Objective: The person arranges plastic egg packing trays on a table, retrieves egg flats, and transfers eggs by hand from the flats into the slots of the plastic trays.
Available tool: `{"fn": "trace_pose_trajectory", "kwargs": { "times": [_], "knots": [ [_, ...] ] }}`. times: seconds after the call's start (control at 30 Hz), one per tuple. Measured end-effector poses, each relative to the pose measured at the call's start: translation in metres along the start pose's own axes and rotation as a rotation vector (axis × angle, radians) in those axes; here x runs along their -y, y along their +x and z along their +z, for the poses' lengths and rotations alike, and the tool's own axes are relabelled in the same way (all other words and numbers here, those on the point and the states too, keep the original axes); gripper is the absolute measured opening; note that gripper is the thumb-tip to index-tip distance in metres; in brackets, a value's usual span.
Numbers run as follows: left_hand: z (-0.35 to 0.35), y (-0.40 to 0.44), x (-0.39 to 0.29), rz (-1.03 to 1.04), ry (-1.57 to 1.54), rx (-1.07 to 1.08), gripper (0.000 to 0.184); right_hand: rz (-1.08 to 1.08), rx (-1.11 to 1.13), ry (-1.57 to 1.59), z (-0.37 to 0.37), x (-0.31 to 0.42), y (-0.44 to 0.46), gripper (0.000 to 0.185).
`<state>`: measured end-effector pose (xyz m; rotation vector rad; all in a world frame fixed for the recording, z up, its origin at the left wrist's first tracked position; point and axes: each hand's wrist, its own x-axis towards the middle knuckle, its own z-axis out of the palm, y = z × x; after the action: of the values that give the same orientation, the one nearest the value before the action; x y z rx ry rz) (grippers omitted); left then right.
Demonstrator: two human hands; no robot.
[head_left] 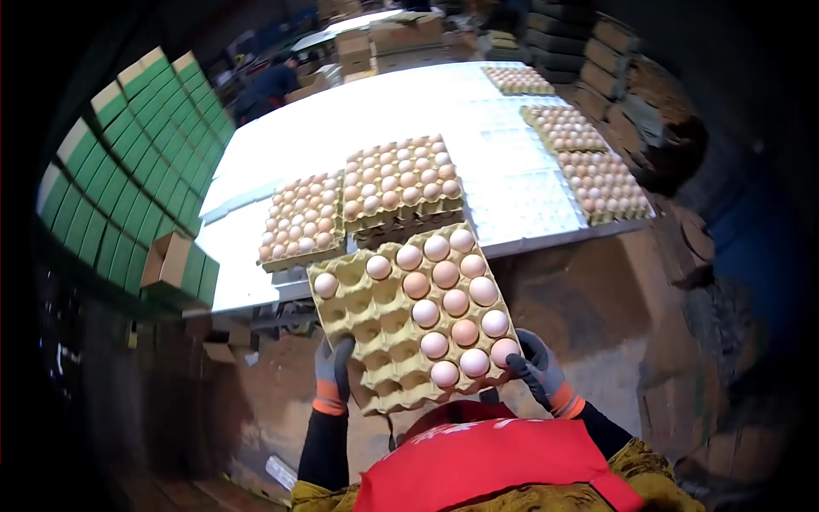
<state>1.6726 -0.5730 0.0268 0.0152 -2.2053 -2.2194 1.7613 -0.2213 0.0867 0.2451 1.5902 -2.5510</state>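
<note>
A yellowish egg tray (367,328) is held in front of the red apron, partly filled. Eggs fill its right side; its left side has mostly bare cups, with an egg (325,285) at the far left corner and another (378,267) on the far edge. Gloved in grey with an orange cuff, my left hand (333,374) grips the tray's left edge. My right hand (543,372), gloved alike, grips the right near corner, thumb beside an egg. Beyond the held tray, two stacks of egg trays, left (300,218) and middle (401,181), stand at the table's near edge.
The white table (299,128) spreads ahead. More egg trays (601,183) line its right side. Green boxes (128,188) are piled at the left, with an open carton (168,260) nearby. A person (267,88) in dark clothes is beyond the table. Sacks (559,38) are stacked behind.
</note>
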Motion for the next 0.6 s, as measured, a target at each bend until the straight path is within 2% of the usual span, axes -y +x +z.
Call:
{"fn": "trace_pose_trajectory", "kwargs": {
  "times": [0.17,0.23,0.3,0.4,0.47,0.5,0.6],
  "knots": [
    [-0.029,0.034,-0.006,0.108,0.059,-0.218,0.038,-0.030,0.202,-0.142,0.002,0.012,0.055,0.061],
    [-0.051,0.056,-0.029,0.145,0.074,-0.291,0.037,-0.077,0.272,-0.203,0.025,0.008,0.086,0.062],
    [-0.085,0.084,-0.046,0.148,0.107,-0.319,0.035,-0.067,0.319,-0.120,0.056,-0.003,0.112,0.065],
    [-0.150,0.140,-0.047,0.183,0.162,-0.357,0.028,-0.129,0.372,-0.230,0.106,-0.017,0.162,0.063],
    [-0.198,0.189,-0.044,0.203,0.116,-0.345,0.027,-0.161,0.383,-0.265,0.141,-0.038,0.201,0.061],
    [-0.218,0.213,-0.044,0.180,0.126,-0.341,0.030,-0.251,0.369,-0.360,0.158,-0.046,0.222,0.062],
    [-0.271,0.286,-0.016,0.176,0.175,-0.320,0.033,-0.177,0.294,-0.345,0.204,-0.073,0.277,0.060]
  ]
}}
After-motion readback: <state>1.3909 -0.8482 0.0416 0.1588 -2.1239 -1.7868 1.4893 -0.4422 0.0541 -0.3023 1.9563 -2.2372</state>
